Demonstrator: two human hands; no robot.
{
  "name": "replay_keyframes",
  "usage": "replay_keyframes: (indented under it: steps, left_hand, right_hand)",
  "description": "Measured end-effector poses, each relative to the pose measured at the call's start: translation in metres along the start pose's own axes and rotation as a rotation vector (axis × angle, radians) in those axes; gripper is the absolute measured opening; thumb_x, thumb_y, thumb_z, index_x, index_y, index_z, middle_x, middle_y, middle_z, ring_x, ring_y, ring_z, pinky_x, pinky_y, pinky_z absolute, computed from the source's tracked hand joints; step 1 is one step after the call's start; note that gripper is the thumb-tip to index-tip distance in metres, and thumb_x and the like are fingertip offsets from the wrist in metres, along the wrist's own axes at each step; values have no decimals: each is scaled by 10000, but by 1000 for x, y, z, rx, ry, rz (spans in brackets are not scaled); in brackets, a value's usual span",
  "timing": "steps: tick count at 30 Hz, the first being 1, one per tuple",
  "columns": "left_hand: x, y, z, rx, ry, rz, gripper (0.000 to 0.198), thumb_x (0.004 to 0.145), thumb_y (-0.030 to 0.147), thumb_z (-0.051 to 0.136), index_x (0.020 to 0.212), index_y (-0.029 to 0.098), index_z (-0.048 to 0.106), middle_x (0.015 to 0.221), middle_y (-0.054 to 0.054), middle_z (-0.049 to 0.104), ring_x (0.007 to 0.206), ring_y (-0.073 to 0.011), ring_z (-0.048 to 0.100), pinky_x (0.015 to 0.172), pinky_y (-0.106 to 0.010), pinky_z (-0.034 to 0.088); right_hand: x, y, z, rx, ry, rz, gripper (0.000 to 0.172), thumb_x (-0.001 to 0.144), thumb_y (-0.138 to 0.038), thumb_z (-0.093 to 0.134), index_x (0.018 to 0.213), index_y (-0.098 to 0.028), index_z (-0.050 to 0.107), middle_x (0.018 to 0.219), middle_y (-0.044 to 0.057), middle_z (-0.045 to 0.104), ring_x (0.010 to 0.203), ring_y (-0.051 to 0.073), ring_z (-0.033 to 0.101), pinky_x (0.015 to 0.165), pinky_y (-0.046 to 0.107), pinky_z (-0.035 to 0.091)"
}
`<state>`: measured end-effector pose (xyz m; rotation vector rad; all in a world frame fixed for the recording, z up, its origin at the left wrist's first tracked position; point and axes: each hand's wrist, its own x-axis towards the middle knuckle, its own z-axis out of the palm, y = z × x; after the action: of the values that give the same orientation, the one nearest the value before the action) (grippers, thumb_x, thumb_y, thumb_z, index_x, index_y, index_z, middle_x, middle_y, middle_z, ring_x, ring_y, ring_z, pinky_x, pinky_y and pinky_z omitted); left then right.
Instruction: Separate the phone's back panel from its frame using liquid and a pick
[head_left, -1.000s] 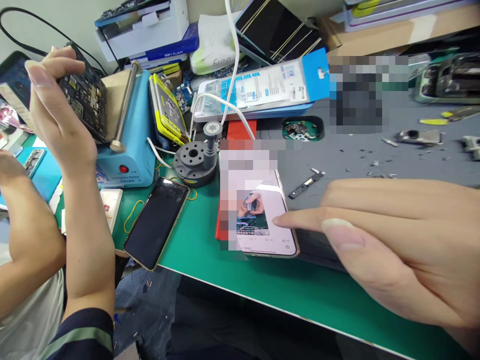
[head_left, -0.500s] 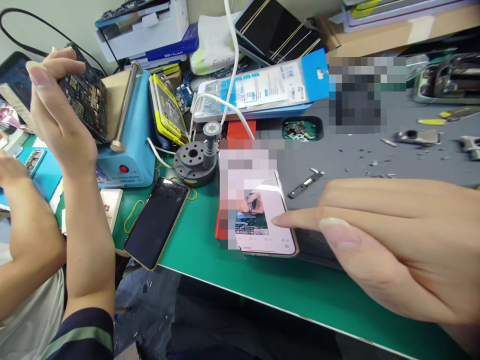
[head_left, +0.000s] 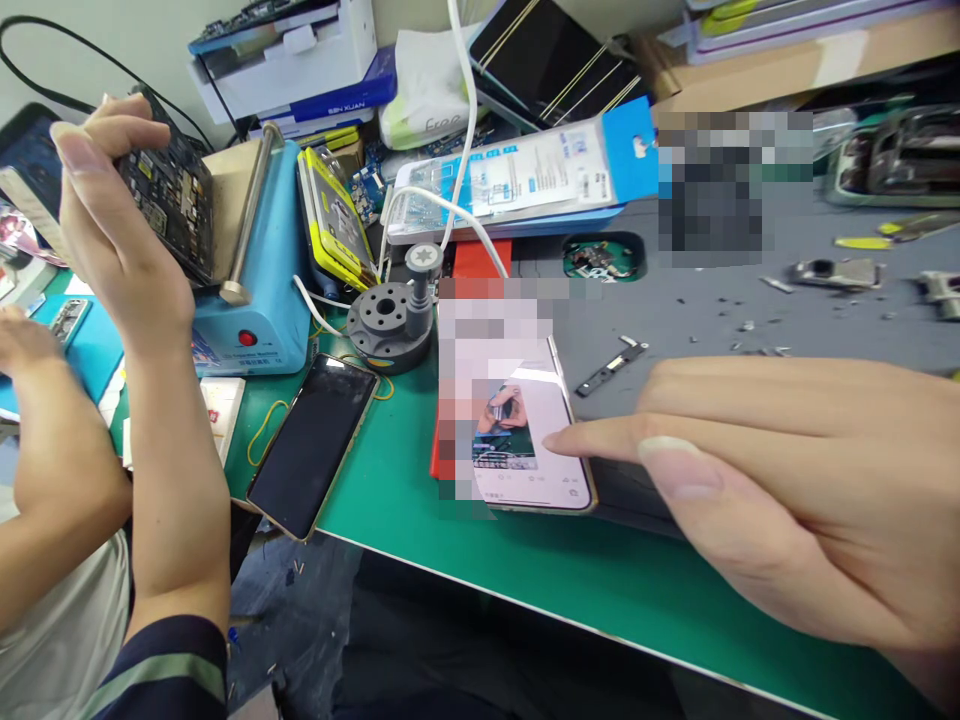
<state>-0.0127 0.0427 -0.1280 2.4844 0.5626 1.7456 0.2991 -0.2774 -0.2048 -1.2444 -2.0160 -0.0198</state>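
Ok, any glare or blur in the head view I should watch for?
Head view: a bright band, likely glare, crosses the lit phone, whose left side is pixelated; also head view: blocks mask a patch on the gray mat, and a co-worker's hand at far left looks smeared.

Pixelation masks the left and upper parts of the lit smartphone [head_left: 566, 482], whose screen text is too small to read; a 2nd pixelated patch [head_left: 712, 205] conceals what lies behind it. The left hand [head_left: 124, 190] covers 1 side of the circuit board [head_left: 176, 205], leaving its grip unclear. Picture edges cut the right hand [head_left: 787, 480], a metal part [head_left: 942, 294] and a co-worker's hand [head_left: 26, 345].
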Motion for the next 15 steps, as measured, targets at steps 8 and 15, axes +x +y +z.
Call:
replay_keyframes:
  steps: [8,15]
  left_hand:
    - [-1,-2,-1,1,-25,2,807,1150,811,376,1188,168,862,1212,-83,824,1358,-287,766,1425,-603,452]
    - [-1,-2,-1,12,-20,3,814,1140,825,379,1191,184,878,1251,-66,855,1353,-277,776,1409,-557,468]
  right_hand:
    - [2,-6,-5,-11,-47,57,370,1218,-208,352,1146,-258,712,763,19,619,641,191,544,604,410,434]
    - [-3,2,2,13,15,-14,347,1178,-178,367,1176,-262,704,743,2,593,604,182,513,569,387,398]
